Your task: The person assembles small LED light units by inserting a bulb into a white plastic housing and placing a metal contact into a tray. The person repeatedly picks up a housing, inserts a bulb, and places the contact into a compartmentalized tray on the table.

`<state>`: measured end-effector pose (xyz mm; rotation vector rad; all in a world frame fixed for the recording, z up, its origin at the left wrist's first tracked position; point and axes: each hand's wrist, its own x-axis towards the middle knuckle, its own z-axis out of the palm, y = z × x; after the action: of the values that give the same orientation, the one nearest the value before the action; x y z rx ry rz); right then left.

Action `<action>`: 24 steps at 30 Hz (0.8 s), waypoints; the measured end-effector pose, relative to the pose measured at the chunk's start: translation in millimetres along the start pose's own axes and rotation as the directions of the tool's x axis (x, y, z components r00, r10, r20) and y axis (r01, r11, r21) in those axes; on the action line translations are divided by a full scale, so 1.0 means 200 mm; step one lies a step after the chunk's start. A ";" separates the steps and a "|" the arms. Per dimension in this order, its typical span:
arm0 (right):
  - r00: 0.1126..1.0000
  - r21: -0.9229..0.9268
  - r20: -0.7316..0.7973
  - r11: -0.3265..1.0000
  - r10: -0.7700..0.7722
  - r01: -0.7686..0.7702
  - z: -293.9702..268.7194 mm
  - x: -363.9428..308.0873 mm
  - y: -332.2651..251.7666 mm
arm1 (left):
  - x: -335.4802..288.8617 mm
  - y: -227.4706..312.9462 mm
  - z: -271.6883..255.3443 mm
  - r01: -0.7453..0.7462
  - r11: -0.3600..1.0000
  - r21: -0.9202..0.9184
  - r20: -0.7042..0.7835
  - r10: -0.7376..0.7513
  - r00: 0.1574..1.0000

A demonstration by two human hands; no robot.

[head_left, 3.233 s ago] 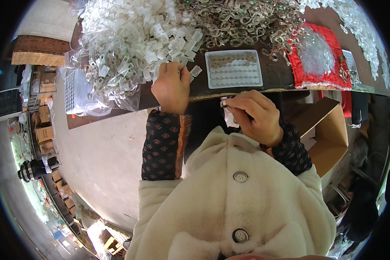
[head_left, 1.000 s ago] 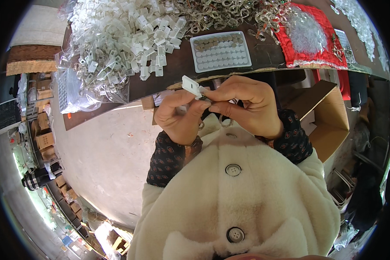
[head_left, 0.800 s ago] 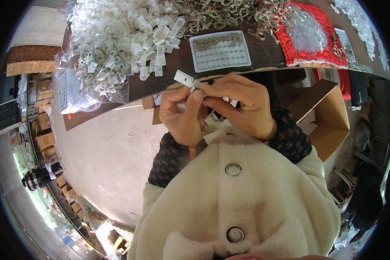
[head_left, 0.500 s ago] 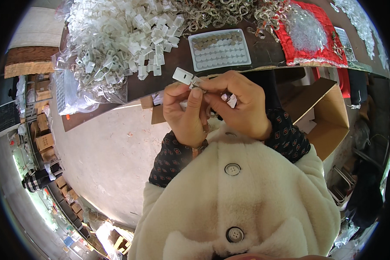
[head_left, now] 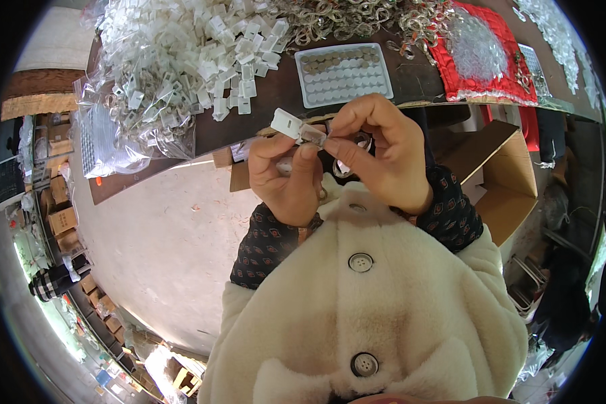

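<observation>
My left hand (head_left: 286, 178) grips a small white plastic case (head_left: 287, 123) between thumb and fingers. The case tilts down to the right, and a clear section with something inside shows at its right end. Thumb and forefinger of my right hand (head_left: 387, 155) close in a pinch at that end; what lies between the fingertips is too small to make out. Below them, partly hidden by the right thumb, is a shiny clear or silvery piece (head_left: 344, 167). Both hands are raised in front of my coat, just this side of the table edge.
On the dark table (head_left: 411, 84) lies a big heap of white cases (head_left: 202, 54). A white tray (head_left: 350, 102) holds small round discs in its far rows. Coiled clear cords (head_left: 357, 20) and a red cloth (head_left: 454, 87) bearing clear pieces lie rightward. A cardboard box (head_left: 512, 175) stands below.
My right hand has shifted slightly right and its fingers have spread from the left hand. The case's right end, covered before, now shows its clear section.
</observation>
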<state>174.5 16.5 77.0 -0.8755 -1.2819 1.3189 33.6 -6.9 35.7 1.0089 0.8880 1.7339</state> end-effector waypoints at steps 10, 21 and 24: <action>0.962 -0.375 0.083 0.887 -0.258 0.270 0.00 -0.02 0.08 | 0.00 -0.01 -0.02 0.190 0.957 -0.221 0.005 -0.193 0.981; 0.927 -0.825 -0.042 0.535 -0.374 0.179 -0.36 0.26 0.25 | 0.06 -0.10 -0.06 0.406 0.881 -0.242 0.050 -0.406 0.912; 0.904 -0.848 0.049 0.460 -0.424 0.262 -0.39 0.32 0.29 | 0.06 -0.11 -0.06 0.422 0.874 -0.242 0.041 -0.425 0.904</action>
<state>226.9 101.4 17.5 -1.2510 -1.8705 0.1885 26.7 10.2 14.7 0.5834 0.8075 1.4307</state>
